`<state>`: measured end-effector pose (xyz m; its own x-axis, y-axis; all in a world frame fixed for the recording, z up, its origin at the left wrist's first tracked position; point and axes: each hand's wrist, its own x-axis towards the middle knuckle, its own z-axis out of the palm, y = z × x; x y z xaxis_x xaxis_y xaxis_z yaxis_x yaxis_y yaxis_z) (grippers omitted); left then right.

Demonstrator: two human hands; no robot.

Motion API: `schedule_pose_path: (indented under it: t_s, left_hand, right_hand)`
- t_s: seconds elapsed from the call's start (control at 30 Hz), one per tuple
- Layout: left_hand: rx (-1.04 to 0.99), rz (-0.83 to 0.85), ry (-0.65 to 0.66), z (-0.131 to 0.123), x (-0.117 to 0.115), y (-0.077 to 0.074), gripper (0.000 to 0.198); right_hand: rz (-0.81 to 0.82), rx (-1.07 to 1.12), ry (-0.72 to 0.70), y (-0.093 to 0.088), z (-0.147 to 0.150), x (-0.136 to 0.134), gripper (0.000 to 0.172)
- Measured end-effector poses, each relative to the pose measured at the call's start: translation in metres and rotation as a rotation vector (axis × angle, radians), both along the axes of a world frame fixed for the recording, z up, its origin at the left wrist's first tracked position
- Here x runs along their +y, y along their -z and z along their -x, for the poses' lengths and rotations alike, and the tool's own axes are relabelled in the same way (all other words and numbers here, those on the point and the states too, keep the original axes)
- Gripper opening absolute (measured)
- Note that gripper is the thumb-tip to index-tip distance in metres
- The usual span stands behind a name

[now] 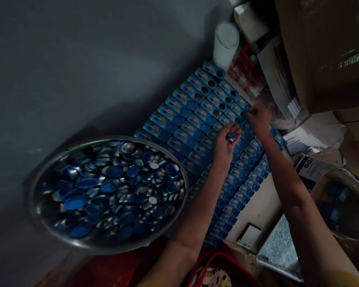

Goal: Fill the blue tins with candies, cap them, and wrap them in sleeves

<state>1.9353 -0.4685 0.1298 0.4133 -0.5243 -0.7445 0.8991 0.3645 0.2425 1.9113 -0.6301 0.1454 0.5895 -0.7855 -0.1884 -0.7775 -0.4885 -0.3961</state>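
My left hand (pixel 224 145) is cupped palm-up over the rows of cards, its fingers curled around small blue-and-silver round pieces (pixel 231 137). My right hand (pixel 259 120) is pinched, fingertips down at a blue card (pixel 241 103) near the far right side of the rows; what it pinches is hidden. Blue printed cards (pixel 179 101), each with a round spot at one end, lie in close rows. On several far cards the spot is dark; on nearer ones it is blue. To the left, a metal bowl (pixel 184 191) holds many loose blue-and-silver round pieces (pixel 112 171).
A white lidded cup (pixel 225 44) stands behind the cards. Cardboard (pixel 329 56) and plastic packaging (pixel 314 133) crowd the right. Nearer are a tray of pale granules (pixel 279 245), a small flat box (pixel 249 236) and an open bag with blue items (pixel 354 187). A grey wall rises at left.
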Motion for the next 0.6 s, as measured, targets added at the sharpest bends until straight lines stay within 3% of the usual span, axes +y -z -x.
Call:
schedule_pose_path:
  t_s: [0.2, 0.33, 0.47, 0.6]
  left_hand:
    - [0.002, 0.046, -0.020, -0.011, 0.002, 0.001, 0.033]
    - [0.009, 0.045, -0.032, -0.014, 0.004, -0.002, 0.043]
    - [0.022, 0.028, -0.017, -0.013, 0.009, -0.006, 0.047]
    - [0.043, 0.002, -0.006, -0.008, 0.007, -0.004, 0.044]
  right_hand:
    - [-0.007, 0.355, -0.114, -0.005, -0.034, -0.027, 0.004]
    - [0.022, 0.394, -0.093, -0.004, -0.035, -0.032, 0.015]
    - [0.058, 0.213, -0.121, -0.014, -0.010, 0.003, 0.010]
    - [-0.083, -0.049, -0.317, -0.026, 0.023, 0.054, 0.012]
